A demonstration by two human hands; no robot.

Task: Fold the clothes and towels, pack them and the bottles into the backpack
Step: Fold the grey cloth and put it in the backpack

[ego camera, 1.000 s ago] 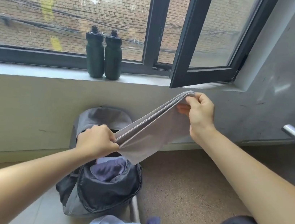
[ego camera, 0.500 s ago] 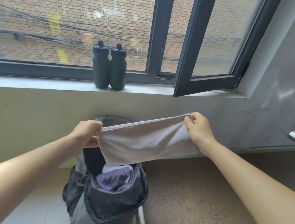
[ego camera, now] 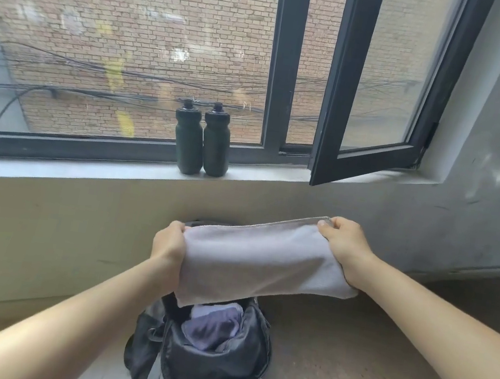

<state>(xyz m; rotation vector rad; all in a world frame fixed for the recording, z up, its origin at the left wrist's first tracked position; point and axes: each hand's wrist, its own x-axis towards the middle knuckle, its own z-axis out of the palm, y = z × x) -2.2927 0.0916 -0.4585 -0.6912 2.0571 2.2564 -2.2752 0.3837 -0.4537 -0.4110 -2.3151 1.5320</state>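
Left hand (ego camera: pixel 170 244) curls round one end of a folded grey towel (ego camera: pixel 263 265); right hand (ego camera: pixel 343 244) pinches the other end. We note the towel stretched between them, directly above the backpack (ego camera: pixel 211 367). Backpack open on the floor, purple and pale clothes (ego camera: pixel 213 328) in its mouth. Beyond the backpack, up on the windowsill (ego camera: pixel 84 171), we see a dark bottle (ego camera: pixel 189 139) and a second bottle (ego camera: pixel 216 141), upright, side by side.

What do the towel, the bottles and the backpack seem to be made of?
Towel: soft grey cloth, perhaps microfibre; matte, fuzzy surface, it sags. Bottles: probably plastic, dark, smooth, with a faint sheen. Backpack: dark synthetic fabric, maybe nylon; slightly shiny, creased, limp.
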